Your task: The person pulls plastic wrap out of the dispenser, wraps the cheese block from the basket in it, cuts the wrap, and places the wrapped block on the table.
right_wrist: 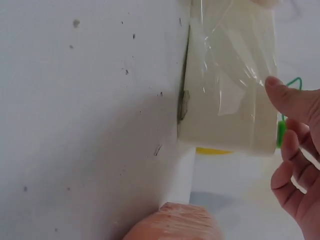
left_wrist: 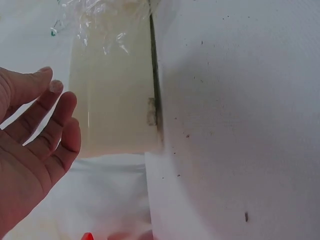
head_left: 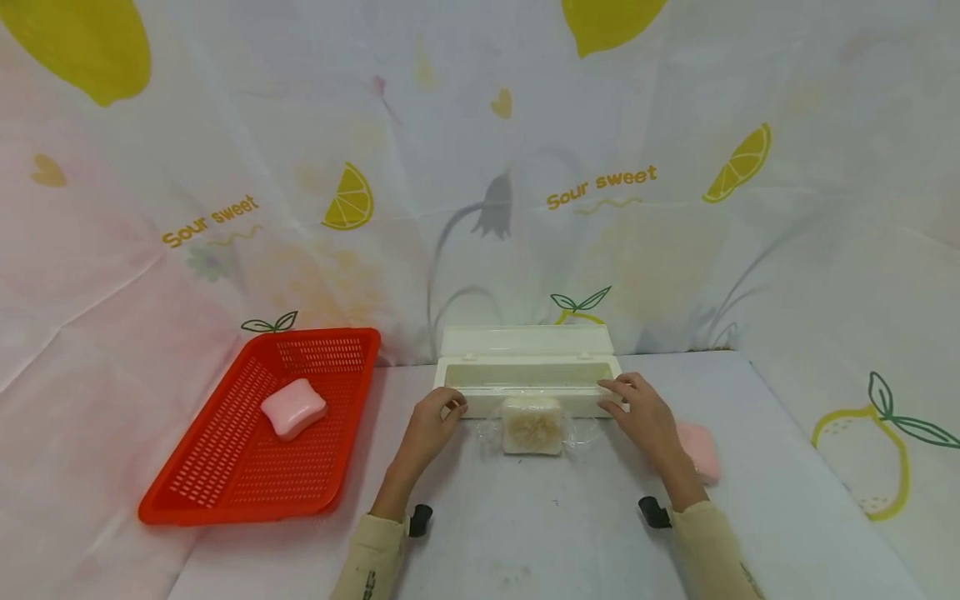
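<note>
A long white box (head_left: 528, 405) stands at the back of the table with its lid (head_left: 527, 341) raised. In front of it lies a pale cream block (head_left: 532, 427) with clear plastic film (head_left: 579, 432) around it, spreading to both sides. My left hand (head_left: 435, 419) is at the box's front left corner. Its fingers (left_wrist: 64, 107) are loosely bent beside the box, holding nothing visible. At the right end, my right hand (head_left: 637, 417) has its thumb (right_wrist: 287, 97) by the film-covered box edge, the other fingers bent and apart. Whether the thumb presses the film I cannot tell.
A red perforated basket (head_left: 345, 454) stands on the left with a pink wrapped block (head_left: 294, 408) inside. Another pink block (head_left: 699, 452) lies on the table, partly behind my right forearm. A lemon-printed cloth (head_left: 480, 167) hangs behind the box.
</note>
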Demonstrator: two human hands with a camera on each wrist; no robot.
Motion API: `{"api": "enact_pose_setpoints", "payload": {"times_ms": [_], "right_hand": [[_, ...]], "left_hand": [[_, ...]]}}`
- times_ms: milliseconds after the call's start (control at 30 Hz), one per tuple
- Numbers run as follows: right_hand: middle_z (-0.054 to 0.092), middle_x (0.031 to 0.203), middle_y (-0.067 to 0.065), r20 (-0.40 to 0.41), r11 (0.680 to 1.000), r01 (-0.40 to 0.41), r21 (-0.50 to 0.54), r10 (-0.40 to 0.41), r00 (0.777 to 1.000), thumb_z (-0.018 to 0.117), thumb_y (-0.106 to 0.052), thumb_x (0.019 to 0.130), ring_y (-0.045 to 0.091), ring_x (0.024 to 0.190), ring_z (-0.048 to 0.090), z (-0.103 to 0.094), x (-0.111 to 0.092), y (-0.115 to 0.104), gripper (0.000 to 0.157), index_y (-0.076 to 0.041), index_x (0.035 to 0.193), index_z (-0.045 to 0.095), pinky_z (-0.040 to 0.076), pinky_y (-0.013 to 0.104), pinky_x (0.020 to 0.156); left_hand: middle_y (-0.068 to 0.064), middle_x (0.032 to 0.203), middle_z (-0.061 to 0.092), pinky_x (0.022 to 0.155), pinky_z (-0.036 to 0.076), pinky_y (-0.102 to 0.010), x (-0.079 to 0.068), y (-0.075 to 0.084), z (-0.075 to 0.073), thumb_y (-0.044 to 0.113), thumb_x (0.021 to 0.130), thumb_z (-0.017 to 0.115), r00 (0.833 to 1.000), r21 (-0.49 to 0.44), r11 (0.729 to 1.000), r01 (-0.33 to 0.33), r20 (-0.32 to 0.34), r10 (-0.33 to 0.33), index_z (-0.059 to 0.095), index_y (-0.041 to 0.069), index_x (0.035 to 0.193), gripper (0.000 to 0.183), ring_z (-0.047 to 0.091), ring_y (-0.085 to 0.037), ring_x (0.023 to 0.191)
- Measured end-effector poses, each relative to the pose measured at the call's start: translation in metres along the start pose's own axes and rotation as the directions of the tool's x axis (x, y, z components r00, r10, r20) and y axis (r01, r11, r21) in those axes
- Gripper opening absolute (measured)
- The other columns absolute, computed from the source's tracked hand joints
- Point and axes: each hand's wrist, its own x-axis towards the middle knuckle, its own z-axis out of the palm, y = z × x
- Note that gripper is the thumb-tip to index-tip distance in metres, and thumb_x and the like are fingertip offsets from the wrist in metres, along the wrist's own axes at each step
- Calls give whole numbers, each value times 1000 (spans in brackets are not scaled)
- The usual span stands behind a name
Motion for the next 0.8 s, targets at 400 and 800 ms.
{"api": "enact_pose_setpoints", "payload": {"times_ms": [400, 800], "right_hand": [[62, 84, 4, -180, 988, 152, -3, -150, 972, 84, 5, 71, 15, 67, 55, 14, 0, 4, 18, -6, 80, 74, 47, 33, 55], [59, 98, 7, 46, 989, -65, 133, 59, 997, 68, 3, 89, 20, 80, 60, 11, -12, -7, 15, -8, 96, 60, 49, 36, 64]], "left_hand": [[-5, 89, 65, 64, 52, -30, -6, 5, -1, 1, 92, 67, 990, -89, 988, 127, 71, -121, 65, 6, 97, 8, 64, -16, 75], [-11, 109, 67, 55, 51, -30, -8, 10, 5, 6, 100, 57, 948, -273, 915, 297, 201, -248, 56, 8, 107, 8, 69, -15, 72]]}}
